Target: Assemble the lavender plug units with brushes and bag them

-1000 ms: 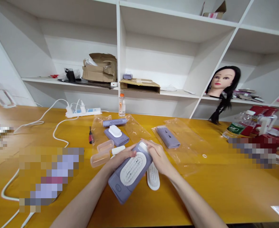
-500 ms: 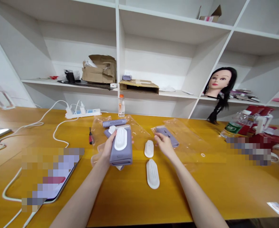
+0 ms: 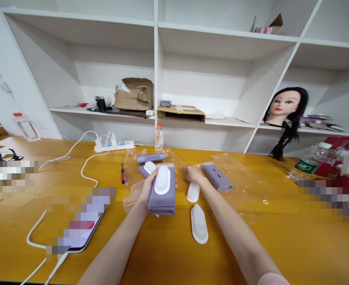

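Observation:
My left hand point(image 3: 150, 186) is closed around the side of a purple case point(image 3: 162, 204), with a white ribbed oval piece point(image 3: 162, 180) lying on its top face. Over the table, my right hand point(image 3: 193, 174) is curled, its fingers bunched at the far end of a second white ribbed oval piece point(image 3: 193, 194). Whatever those fingers may pinch is hidden. Closer to me lies another white ribbed oval point(image 3: 199, 225). A purple slotted case point(image 3: 217, 177) rests just right of my right hand. Behind the held case are a purple perforated tube point(image 3: 151, 158) and further purple and white parts point(image 3: 147, 169).
Clear plastic film point(image 3: 236, 178) spreads under the parts. A small red-and-black tool point(image 3: 122, 174) lies to the left, near a phone point(image 3: 85, 225) with white cables. A power strip point(image 3: 115, 145) and orange-capped bottle point(image 3: 159, 136) stand behind. At right is a water bottle point(image 3: 309, 162).
My right hand has moved left, from beside the slotted case to the far end of the upper white oval. My left hand still holds the purple case. The whole view has shifted slightly.

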Demonstrator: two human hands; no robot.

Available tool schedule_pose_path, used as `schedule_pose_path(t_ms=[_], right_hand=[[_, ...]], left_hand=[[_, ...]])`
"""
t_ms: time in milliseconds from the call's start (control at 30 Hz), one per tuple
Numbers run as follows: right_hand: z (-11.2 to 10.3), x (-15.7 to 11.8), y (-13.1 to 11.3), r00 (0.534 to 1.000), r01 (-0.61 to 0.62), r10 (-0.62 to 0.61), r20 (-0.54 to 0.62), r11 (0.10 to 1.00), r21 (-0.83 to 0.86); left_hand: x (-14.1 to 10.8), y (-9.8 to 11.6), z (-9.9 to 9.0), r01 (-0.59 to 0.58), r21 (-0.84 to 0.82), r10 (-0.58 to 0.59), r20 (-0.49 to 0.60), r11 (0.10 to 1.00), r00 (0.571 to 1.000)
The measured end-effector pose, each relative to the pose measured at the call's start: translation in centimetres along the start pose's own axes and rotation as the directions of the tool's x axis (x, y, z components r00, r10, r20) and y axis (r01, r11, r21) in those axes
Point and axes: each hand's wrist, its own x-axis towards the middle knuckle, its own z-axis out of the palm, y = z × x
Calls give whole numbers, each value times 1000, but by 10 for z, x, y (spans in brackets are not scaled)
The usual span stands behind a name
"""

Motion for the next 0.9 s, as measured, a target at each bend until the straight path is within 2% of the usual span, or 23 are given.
schedule_pose_path(t_ms=[133, 233, 333, 433, 600, 767, 900], right_hand=[[13, 1, 1, 999, -50, 50, -21, 998, -29], [19, -2, 6, 994, -78, 76, -77, 997, -26], [19, -5, 10, 983, -75, 74, -166, 997, 0], [15, -10, 11, 956, -46, 56, -288, 998, 40], [10, -19, 10, 872, 24, 37, -488, 993, 119], [9, -18, 10, 769, 69, 75, -635, 978, 199], [5, -13, 12, 687, 86, 135, -714, 961, 263]], left_hand=[[6, -7, -4, 29, -24, -29, -9, 999, 1000], [9, -11, -8, 104, -51, -103, 32, 993, 994], [12, -16, -10, 191, -30, -189, 81, 981, 979], [14, -22, -10, 229, 19, -230, 58, 973, 971], [15, -31, -6, 273, 71, -274, -2, 959, 962], [11, -30, -2, 279, 38, -281, 67, 960, 957], [11, -29, -5, 282, 39, -284, 61, 959, 957]])
